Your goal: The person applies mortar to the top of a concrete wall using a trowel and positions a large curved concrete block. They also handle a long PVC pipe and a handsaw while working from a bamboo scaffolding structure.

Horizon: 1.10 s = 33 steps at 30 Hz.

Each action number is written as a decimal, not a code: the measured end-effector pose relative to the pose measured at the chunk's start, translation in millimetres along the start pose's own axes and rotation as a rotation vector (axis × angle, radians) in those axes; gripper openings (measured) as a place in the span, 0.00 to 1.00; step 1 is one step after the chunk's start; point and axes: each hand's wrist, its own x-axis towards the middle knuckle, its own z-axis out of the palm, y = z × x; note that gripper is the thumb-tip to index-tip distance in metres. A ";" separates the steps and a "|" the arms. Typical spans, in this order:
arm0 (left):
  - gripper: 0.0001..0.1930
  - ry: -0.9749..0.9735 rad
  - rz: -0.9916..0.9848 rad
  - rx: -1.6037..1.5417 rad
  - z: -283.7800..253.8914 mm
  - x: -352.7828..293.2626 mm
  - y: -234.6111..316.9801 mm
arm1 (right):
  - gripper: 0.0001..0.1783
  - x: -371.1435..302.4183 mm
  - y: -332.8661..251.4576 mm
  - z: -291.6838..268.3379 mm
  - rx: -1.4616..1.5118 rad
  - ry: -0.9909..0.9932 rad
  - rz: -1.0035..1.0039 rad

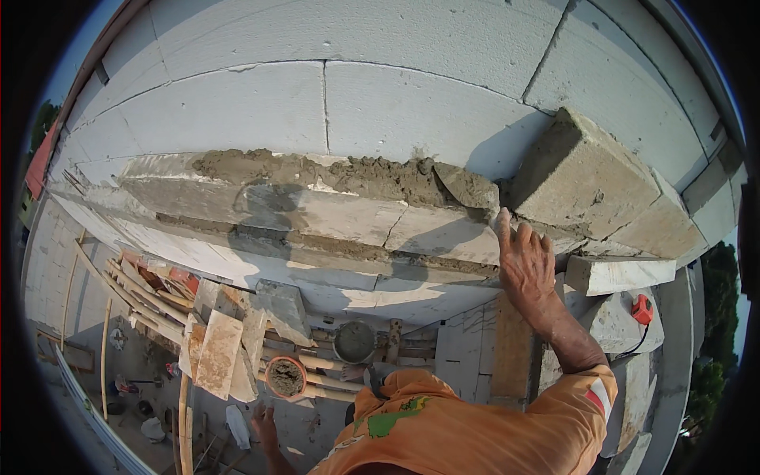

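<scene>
At the right end of a mortar bed [372,179] on top of a pale block course [348,219], my right hand [529,261] is closed around what looks like a trowel [459,187]. Mortar covers much of its blade, and the fingers hide the handle. A large grey-brown block [582,170] stands tilted on the course just right of that hand. My left hand [265,427] hangs low near the bottom edge, fingers apart, with nothing visible in it. Above it are an orange bucket of mortar [286,377] and a dark bucket [355,341].
A tall white block wall [419,103] rises behind the course. Loose blocks [617,275] stack at the right, one bearing a red tape measure [642,309]. Bamboo poles [146,293], a slab [219,354] and scaffold planks lie left, with the ground far below.
</scene>
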 end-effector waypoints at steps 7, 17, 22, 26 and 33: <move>0.26 0.169 -0.320 -0.065 -12.0 -30.0 -102.8 | 0.40 4.0 -5.9 -14.9 0.076 0.031 0.034; 0.24 0.067 -0.213 -0.107 -16.8 -20.3 -78.2 | 0.39 -6.7 -11.9 6.1 -0.014 0.093 0.013; 0.22 0.127 -0.315 -0.018 -13.6 -15.4 -129.4 | 0.38 -10.4 -15.7 -7.5 0.117 0.073 0.108; 0.22 0.050 -0.124 -0.135 21.4 22.5 -6.8 | 0.39 -14.8 -36.9 6.3 0.136 0.103 -0.008; 0.24 -0.020 -0.096 -0.120 13.7 29.7 22.7 | 0.36 -39.7 -12.6 21.7 0.103 0.070 0.109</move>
